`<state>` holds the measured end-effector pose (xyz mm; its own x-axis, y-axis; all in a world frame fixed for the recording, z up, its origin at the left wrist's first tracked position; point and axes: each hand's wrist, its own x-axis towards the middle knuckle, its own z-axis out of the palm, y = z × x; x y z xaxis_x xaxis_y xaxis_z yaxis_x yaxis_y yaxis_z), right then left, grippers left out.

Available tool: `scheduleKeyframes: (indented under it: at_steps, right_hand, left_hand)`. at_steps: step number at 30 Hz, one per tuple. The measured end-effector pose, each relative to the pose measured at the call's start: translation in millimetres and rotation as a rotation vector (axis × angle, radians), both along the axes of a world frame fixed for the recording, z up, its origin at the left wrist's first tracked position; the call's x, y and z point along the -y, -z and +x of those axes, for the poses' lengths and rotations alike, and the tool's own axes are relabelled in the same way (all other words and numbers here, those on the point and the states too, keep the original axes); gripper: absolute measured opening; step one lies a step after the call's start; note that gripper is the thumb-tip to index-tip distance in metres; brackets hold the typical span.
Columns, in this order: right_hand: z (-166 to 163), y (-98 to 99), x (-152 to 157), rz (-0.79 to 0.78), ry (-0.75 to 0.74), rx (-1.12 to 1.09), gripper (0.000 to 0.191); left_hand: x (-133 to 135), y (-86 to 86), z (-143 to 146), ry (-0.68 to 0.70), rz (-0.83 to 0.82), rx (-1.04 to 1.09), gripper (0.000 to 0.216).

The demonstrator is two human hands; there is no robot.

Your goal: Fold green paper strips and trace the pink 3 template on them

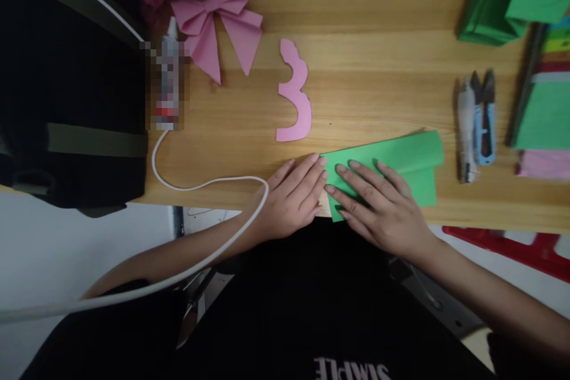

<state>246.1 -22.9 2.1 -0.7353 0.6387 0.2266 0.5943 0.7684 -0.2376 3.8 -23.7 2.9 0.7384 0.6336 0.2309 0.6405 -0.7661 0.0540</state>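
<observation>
A sheet of green paper [401,157] lies near the table's front edge, its far part folded over towards me. At the right end the fold still bulges in a rounded curve. My right hand [383,205] rests flat on the paper with fingers spread. Fingers stretched out side by side, my left hand [294,196] lies at the paper's left end, its tips touching the corner of the fold. Beyond my left hand is a pink paper cut-out [300,98] with a wavy, curved outline.
A pink paper bow [218,21] lies at the back left, by a blurred-out tube [168,80] and a black bag [71,83]. A white cable [209,181] crosses my left arm. To the right are blue thread snips [485,119], a pen [466,130] and green paper [541,113].
</observation>
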Motion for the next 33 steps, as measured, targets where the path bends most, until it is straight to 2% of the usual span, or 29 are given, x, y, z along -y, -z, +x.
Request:
scheduleKeyframes:
  at_steps: [8,17,22,28,33]
  right_hand:
    - [-1,-1.6,-1,0.008,-0.001,-0.002,0.042]
    - [-1,-1.0,0,-0.002,0.003,0.005,0.055]
    - [-1,-0.5,-1,0.024,0.001,0.015,0.05]
    - [-2,-0.8,-1,0.037,0.004,0.01,0.051]
    - [-3,-0.6,-1,0.038,0.03,-0.036,0.045]
  left_hand:
    - [1,0.2,1,-0.009,-0.061,0.014,0.047]
    - [-5,-10.6,-1,0.015,-0.065,-0.046,0.047]
    - [-14,-14.4,-1,0.092,-0.064,-0.046,0.048]
    - [-23,-10.3,-7,0.211,-0.145,0.0,0.052]
    - [-32,-16.2,-15,0.304,-0.238,-0.017,0.05]
